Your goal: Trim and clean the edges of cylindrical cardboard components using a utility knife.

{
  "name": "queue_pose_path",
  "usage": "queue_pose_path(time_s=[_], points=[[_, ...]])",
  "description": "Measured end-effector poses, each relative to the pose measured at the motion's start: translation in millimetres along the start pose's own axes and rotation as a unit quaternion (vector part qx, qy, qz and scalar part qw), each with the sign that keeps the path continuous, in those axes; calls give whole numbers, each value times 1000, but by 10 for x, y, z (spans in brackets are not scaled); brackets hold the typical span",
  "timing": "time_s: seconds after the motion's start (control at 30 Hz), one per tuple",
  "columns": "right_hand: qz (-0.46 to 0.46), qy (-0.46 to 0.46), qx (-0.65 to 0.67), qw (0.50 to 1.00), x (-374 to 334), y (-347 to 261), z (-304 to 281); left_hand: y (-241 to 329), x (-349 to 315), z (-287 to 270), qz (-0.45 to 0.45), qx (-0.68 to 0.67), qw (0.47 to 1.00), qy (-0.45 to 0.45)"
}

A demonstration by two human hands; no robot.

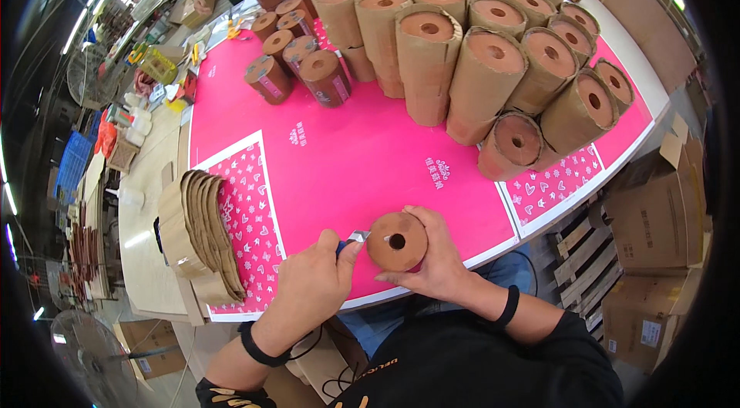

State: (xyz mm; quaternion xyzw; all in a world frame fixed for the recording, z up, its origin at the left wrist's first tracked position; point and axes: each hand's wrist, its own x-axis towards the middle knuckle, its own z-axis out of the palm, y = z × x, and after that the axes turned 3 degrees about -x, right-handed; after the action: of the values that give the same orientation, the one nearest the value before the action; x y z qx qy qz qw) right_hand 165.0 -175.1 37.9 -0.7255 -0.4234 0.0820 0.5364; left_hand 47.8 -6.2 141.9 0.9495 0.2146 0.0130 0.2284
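Dark sleeves and two forearms are seen entering from the lower edge, each wrist banded in black. Right hand (435,257) is wrapped around a brown roll (396,241), fingers curled and pressed against its side, thumb over the top edge; the roll is held end-on, its round face and centre hole turned up toward the camera, just above the near edge of the counter (370,153). Left hand (316,281) is closed, fingers pinched on a small metal blade (356,237) whose tip is touching the left rim of the roll.

Counter is covered by a pink sheet (254,207) with white heart pattern panels at the near left and near right.

Wrapped rolls (462,45) in kraft paper are noted standing in a dense cluster across the far right of the counter, one lying tilted at the front of the group. Smaller dark rolls (297,61) with pink labels are grouped at the far left, well apart from the hands.

Stack of curved paper wrappers (202,234) is noted at the left edge of the counter, near the left hand. Cardboard boxes (655,230) are seen on the floor to the right; a fan (92,362) is seen at lower left.
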Motion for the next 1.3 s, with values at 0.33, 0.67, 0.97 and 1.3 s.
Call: queue_pose_path(time_s=[0.33,0.67,0.97,1.3], points=[[20,-39,9,999,-44,66,-24,203,-70,92,-44,7,999,17],[9,-44,-9,999,-74,202,9,224,-84,155,18,39,998,43],[-22,-46,-37,998,-53,229,1,40,-16,183,103,47,992,53],[5,-51,-20,998,-22,178,-8,25,-4,142,83,-42,993,70]])
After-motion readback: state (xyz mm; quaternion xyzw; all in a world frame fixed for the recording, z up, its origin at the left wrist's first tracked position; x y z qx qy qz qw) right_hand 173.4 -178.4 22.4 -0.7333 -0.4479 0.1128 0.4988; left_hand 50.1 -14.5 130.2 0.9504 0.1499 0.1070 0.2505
